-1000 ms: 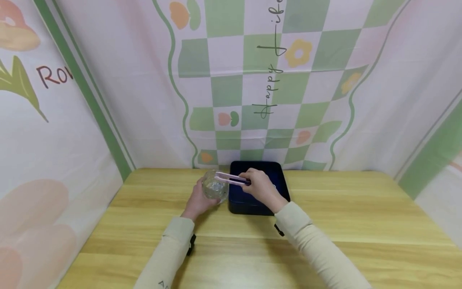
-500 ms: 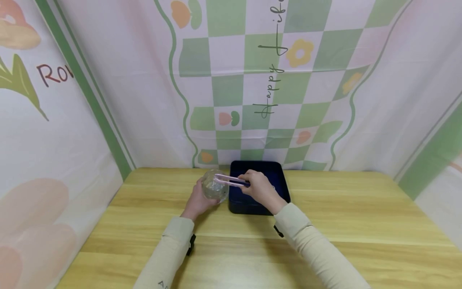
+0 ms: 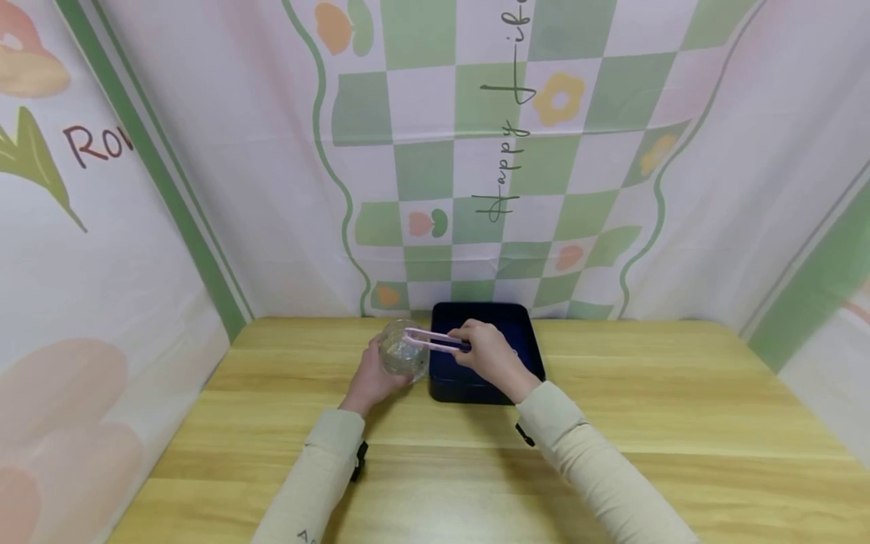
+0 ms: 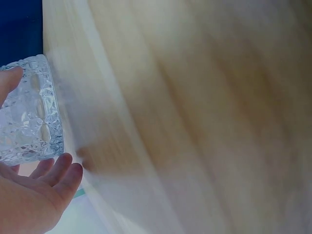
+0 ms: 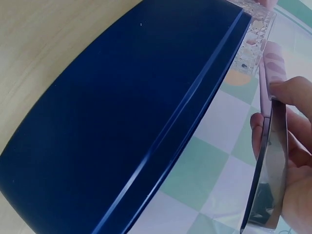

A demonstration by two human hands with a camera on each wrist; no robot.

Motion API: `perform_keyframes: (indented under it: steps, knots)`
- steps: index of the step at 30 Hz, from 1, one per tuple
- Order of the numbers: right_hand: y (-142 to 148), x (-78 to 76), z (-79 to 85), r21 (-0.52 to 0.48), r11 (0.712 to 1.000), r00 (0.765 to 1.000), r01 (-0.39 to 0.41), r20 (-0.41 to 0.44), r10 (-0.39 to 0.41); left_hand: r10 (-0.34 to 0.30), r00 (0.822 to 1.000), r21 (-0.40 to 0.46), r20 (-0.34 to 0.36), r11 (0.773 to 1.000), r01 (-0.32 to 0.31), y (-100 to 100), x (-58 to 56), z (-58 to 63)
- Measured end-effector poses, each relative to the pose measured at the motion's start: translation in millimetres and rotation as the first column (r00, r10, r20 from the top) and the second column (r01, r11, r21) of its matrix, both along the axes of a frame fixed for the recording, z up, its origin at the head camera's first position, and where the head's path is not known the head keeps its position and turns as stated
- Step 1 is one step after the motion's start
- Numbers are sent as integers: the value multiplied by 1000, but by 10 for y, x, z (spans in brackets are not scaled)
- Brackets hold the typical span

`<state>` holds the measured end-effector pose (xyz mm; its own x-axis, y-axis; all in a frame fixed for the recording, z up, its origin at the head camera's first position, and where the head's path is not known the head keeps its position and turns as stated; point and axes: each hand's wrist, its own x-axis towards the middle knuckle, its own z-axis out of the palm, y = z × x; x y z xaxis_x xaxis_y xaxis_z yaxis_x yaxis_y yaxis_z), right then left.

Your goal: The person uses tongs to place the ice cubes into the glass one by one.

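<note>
My left hand (image 3: 372, 379) grips a clear, textured glass cup (image 3: 404, 361) around its side, just left of a dark blue tray. In the left wrist view the fingers curl about the cup (image 4: 31, 114), with the thumb on the opposite side. My right hand (image 3: 492, 353) pinches a pair of tongs (image 5: 274, 161) with metal arms and pink ends (image 5: 274, 63). Those pink ends reach to the cup's mouth; whether they hold anything there is too small to tell. The cup's contents are unclear through the patterned glass.
The dark blue tray (image 3: 469, 392) stands at the table's back edge, under my right hand. Something small and white (image 3: 515, 353) shows in it beside that hand. The wooden table (image 3: 435, 483) meets a printed cloth backdrop (image 3: 428, 174) behind.
Over the last second the tongs' pink ends have dipped slightly at the cup's mouth. Both hands have stayed nearly in place, and the view has shifted a little.
</note>
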<state>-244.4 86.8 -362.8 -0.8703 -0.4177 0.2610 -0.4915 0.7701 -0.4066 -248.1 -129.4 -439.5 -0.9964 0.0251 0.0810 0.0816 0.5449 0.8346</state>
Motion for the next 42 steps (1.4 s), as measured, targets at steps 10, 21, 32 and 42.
perform_keyframes:
  steps: [10, 21, 32, 42]
  knots:
    - [5, 4, -6, -6, 1000, 1000, 9, -4, -9, 4, 1000, 6, 8, 1000, -4, 10, 34, 32]
    - [37, 25, 3, -24, 999, 999, 40, -13, -40, -4, 1000, -2, -8, 1000, 4, 22, 30, 38]
    - [210, -49, 49, -100, 979, 982, 176, -56, -182, 0, 998, -43, -59, 999, -3, 22, 31, 0]
    - [604, -157, 57, -207, 909, 919, 361, -89, -385, 13, 999, -59, -36, 998, -15, -1, 58, 25]
